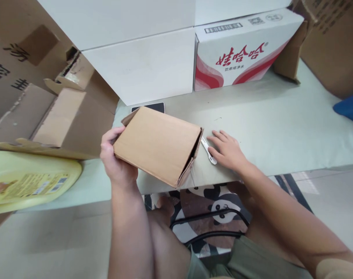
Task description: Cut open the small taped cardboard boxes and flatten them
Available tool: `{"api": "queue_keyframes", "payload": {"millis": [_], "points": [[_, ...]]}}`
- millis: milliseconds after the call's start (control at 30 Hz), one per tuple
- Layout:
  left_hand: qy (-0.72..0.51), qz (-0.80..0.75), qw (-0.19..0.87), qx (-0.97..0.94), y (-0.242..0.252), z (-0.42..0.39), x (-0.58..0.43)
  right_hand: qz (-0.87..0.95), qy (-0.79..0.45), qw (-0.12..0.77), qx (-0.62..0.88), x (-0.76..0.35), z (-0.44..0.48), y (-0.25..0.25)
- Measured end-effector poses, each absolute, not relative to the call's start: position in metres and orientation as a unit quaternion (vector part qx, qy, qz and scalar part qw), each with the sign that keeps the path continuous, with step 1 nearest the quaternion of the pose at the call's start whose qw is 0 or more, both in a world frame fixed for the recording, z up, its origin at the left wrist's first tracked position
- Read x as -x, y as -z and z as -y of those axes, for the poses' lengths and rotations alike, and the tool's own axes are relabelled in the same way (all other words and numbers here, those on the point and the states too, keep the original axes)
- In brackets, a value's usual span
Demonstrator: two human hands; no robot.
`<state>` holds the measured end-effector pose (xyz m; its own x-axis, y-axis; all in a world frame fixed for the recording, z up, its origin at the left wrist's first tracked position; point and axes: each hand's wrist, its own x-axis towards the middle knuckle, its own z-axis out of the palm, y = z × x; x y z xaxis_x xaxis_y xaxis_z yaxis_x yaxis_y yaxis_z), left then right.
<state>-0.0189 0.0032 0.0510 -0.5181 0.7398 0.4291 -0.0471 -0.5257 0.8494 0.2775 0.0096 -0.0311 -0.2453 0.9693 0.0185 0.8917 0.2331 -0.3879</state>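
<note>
Brown cardboard forms the small carton (161,145) in the left hand (117,155), whose fingers and thumb are closed around its left end. The carton is tilted above the near edge of the pale green surface (281,128); whether any part of it rests there cannot be told. A narrow dark gap runs between the flaps at its right end, and another flap sticks out at its upper left corner.

Just beside that right end lies a white utility knife (210,154), set aslant on the surface. The right hand (226,150) is palm down next to it, fingers spread and closed on nothing, the thumb tip over or against the knife's side; which of the two cannot be told.

Behind the carton, partly hidden by it, is a dark panel with a white frame (155,107). At the back stand a plain white box (147,66) and, to its right, a white carton with red Chinese lettering (237,58). A large brown cardboard box (89,120) stands at the left with a yellow bottle (34,180) in front of it. Something blue (350,108) shows at the right edge. Below is a panda-patterned mat (225,211).
</note>
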Motion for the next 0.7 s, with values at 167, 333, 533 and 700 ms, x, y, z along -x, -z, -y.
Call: {"api": "queue_keyframes", "payload": {"millis": [167, 333, 533, 700], "points": [[-0.765, -0.407, 0.200, -0.456, -0.041, -0.008, 0.017, 0.785, -0.151, 0.176, 0.575, -0.267, -0.004, 0.029], [-0.762, -0.366, 0.225, -0.486, -0.035, -0.007, 0.021, 0.792, -0.161, 0.180, 0.561, -0.261, -0.005, 0.032], [-0.743, -0.398, 0.288, -0.455, -0.040, 0.001, 0.018, 0.707, -0.195, 0.343, 0.587, -0.271, -0.011, 0.027], [-0.736, -0.414, 0.320, -0.428, -0.045, -0.001, 0.017, 0.583, -0.399, 0.508, 0.493, -0.261, -0.001, -0.005]]}}
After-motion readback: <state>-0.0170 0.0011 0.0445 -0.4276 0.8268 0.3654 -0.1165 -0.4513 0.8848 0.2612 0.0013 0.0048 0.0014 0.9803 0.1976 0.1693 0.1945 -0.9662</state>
